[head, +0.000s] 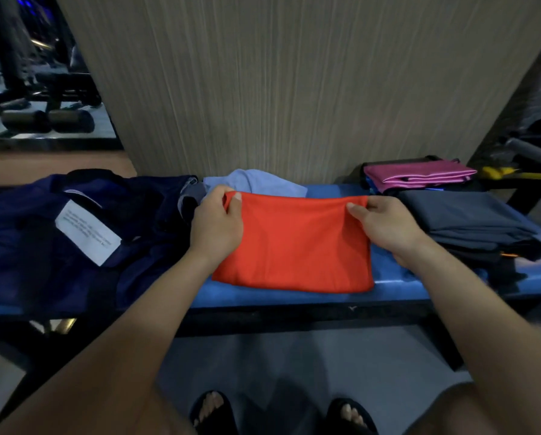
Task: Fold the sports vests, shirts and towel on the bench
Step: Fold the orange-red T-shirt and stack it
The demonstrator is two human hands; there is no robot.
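**Red garment pinched at both far corners on the blue counter**

At the middle of the counter [388, 287], a padded blue surface with a dark frame edge, lies a red garment [294, 246] folded into a smooth, nearly rectangular pad of thin, slightly shiny knit. The left hand [214, 222] pinches its far left corner, thumb on top and fingers curled under the fold. The right hand [385, 226] pinches the far right corner in the same way, thumb lying along the top edge. The far edge is lifted a little between the two hands; the near edge rests flat on the padding.

Just behind the red garment sits a crumpled light blue cloth [256, 183], soft and rumpled. To the left a navy garment [74, 240] is spread loosely over the counter, dark and wrinkled, with a white rectangular label [87, 232] carrying small print too blurred to read. To the right lies a flat stack of folded grey fabric [470, 224] with crisp layered edges, and behind it a folded magenta piece [419, 175] with a satin sheen, resting on something dark.

Behind the counter stands a wall panel [294, 83] with fine vertical grain. Below, on the grey floor, two feet in black sandals [212, 412] show.
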